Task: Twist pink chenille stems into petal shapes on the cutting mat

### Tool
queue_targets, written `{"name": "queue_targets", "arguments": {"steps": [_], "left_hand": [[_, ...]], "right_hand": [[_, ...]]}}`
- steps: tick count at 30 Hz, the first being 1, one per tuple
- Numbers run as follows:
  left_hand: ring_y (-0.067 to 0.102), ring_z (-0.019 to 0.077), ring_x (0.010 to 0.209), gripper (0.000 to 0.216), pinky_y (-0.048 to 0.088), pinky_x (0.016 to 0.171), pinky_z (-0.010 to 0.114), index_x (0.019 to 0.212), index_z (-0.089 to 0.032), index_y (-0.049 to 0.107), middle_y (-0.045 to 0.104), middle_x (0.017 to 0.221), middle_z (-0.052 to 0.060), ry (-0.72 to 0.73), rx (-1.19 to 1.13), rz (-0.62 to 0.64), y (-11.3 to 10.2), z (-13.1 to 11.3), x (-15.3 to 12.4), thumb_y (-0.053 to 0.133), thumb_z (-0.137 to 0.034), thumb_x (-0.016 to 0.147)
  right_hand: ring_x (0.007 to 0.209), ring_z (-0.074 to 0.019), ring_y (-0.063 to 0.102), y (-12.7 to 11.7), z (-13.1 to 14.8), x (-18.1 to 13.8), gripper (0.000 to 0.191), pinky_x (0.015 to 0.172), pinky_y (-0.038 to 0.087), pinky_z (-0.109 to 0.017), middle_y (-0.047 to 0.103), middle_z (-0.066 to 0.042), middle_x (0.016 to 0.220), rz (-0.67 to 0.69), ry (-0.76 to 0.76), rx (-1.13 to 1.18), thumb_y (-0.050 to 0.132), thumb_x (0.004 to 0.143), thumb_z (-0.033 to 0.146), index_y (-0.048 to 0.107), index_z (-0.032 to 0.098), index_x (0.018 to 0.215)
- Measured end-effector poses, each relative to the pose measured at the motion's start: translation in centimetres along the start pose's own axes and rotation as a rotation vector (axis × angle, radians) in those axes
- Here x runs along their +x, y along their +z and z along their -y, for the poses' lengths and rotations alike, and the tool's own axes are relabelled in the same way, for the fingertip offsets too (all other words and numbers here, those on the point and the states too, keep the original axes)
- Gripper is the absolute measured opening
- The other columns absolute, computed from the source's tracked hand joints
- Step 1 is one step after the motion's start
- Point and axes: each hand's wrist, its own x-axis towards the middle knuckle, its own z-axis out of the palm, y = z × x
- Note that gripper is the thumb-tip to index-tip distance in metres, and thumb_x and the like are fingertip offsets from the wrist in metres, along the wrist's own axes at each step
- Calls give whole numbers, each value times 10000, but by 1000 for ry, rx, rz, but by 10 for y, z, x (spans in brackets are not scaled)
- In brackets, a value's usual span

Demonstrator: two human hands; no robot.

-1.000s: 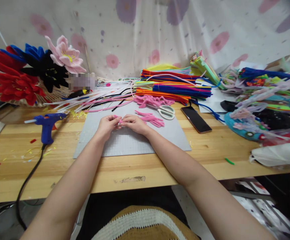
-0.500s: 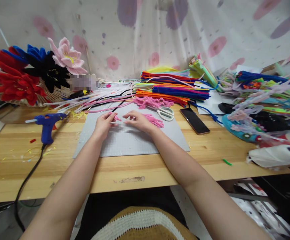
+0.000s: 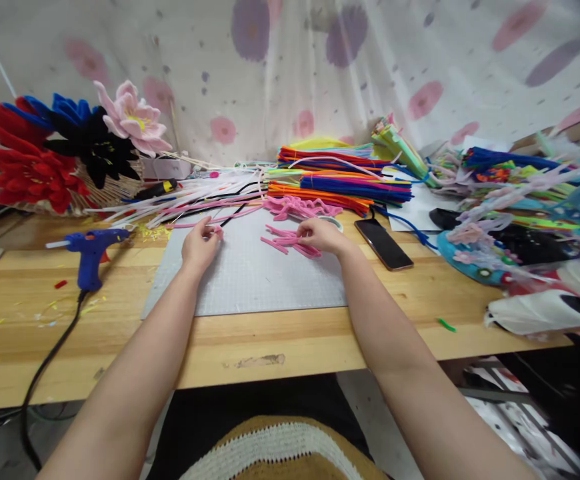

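Observation:
My left hand is closed on a small pink pipe cleaner piece, above the left part of the grey cutting mat. At the right of the mat lies a little pile of cut pink pipe cleaners. My right hand is at this pile, with thumb and fingers pinched on one of its pieces. Behind the pile sit bent pink pipe cleaner shapes. Scissors are mostly covered by my right hand.
A blue glue gun with its cord stands left of the mat. Bundled coloured pipe cleaners lie behind it, and a phone is to the right. Fuzzy flowers fill the back left; a white roll lies at the right.
My right hand has moved right, away from my left hand, onto the pile of pink pieces. My left hand has shifted slightly left and still holds its pink piece.

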Motion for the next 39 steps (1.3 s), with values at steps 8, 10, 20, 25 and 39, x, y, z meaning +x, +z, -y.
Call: {"name": "queue_targets", "arguments": {"steps": [8, 10, 20, 25, 39], "left_hand": [[594, 141, 723, 517, 472, 623, 257, 1117, -146, 574, 652, 824, 56, -19, -213, 24, -5, -3, -5, 638, -310, 631], [594, 137, 679, 447, 464, 559, 242, 1066, -147, 591, 634, 768, 42, -65, -300, 13, -7, -7, -6, 605, -322, 655], [548, 276, 962, 289, 429, 808, 399, 943, -180, 614, 554, 1006, 127, -132, 284, -194, -16, -12, -4, 592, -348, 709], [555, 199, 876, 300, 428, 832, 368, 1033, -166, 567, 532, 1051, 113, -121, 258, -278, -23, -4, -1, 531, -246, 746], [427, 253, 1160, 430, 291, 1016, 407, 1140, -164, 547, 521, 1184, 122, 170, 286, -186, -6, -7, -13, 495, -144, 714]], "right_hand": [[701, -126, 548, 4, 1, 0, 112, 615, 380, -236, 632, -22, 779, -134, 25, 122, 507, 687, 157, 595, 165, 755], [710, -126, 550, 8, -2, 2, 116, 632, 390, -242, 632, -20, 792, -192, 24, 161, 502, 693, 166, 590, 167, 768], [709, -146, 540, 17, -2, 6, 222, 630, 389, -267, 639, -40, 828, -110, -98, 139, 622, 687, 358, 619, 173, 809], [744, -161, 552, 20, -6, 8, 119, 662, 392, -286, 649, -49, 829, -144, -120, 94, 592, 715, 264, 635, 176, 783], [736, -139, 568, 50, 27, 22, 173, 707, 454, -300, 630, -33, 847, -415, -71, 737, 537, 681, 244, 594, 162, 823]]}}
